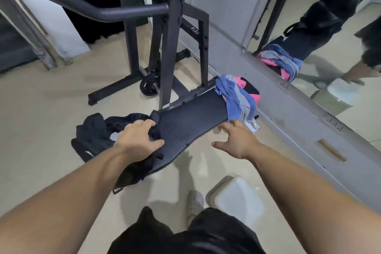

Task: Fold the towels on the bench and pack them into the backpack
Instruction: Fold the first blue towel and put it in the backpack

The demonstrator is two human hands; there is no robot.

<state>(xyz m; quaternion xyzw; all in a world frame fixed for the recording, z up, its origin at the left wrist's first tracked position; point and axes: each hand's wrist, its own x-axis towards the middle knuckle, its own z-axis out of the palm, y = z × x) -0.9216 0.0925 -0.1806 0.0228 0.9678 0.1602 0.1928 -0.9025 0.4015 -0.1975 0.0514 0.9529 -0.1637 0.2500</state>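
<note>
A dark padded bench (pixel 191 117) runs from the middle toward the far right. At its far end lies a crumpled heap of towels (pixel 237 97), blue, grey and pink, hanging partly over the side. A black backpack (pixel 92 138) slumps on the floor against the bench's near left edge. My left hand (pixel 138 140) grips the backpack's black fabric at the bench's edge, the thumb lying on the padding. My right hand (pixel 237 142) hovers with fingers spread over the bench's near right edge, just short of the towels, holding nothing.
A black weight rack (pixel 165 27) with a barbell plate stands behind the bench. A wall mirror (pixel 329 37) on the right reflects the towels and the person. A white lidded bin (pixel 237 198) stands on the beige tile floor beside my foot.
</note>
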